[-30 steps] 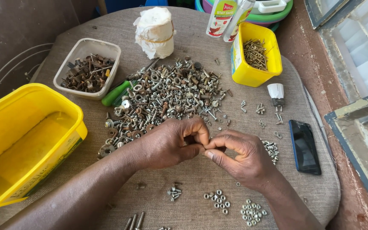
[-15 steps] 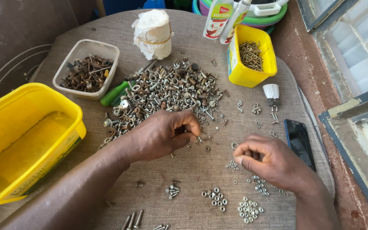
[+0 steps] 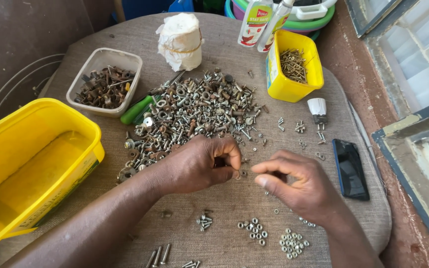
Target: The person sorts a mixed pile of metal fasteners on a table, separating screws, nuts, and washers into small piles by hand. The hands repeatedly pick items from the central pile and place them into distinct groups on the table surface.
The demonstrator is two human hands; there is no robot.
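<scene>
My left hand (image 3: 194, 166) rests on the cloth-covered table (image 3: 65, 74) with its fingers curled, and thumb and forefinger pinch a small nut (image 3: 237, 174). My right hand (image 3: 301, 191) hovers just to its right, thumb and forefinger slightly apart and pointing at the nut, with nothing seen between them. Right behind both hands spreads a big heap of mixed screws, nuts and washers (image 3: 194, 109). In front of my hands lie small sorted groups: short screws (image 3: 203, 221), a cluster of nuts (image 3: 254, 231) and a second cluster of nuts (image 3: 291, 243).
A large empty yellow tub (image 3: 26, 164) stands at left and a clear tub of rusty parts (image 3: 105, 87) behind it. A green-handled screwdriver (image 3: 137, 109) lies by the heap. A small yellow tub of screws (image 3: 294, 69), a white plug (image 3: 318, 109) and a black phone (image 3: 349, 168) are at right.
My right hand has come back left from the small piles at the right and now sits close to my left hand. The left hand stays in place, still pinched.
</scene>
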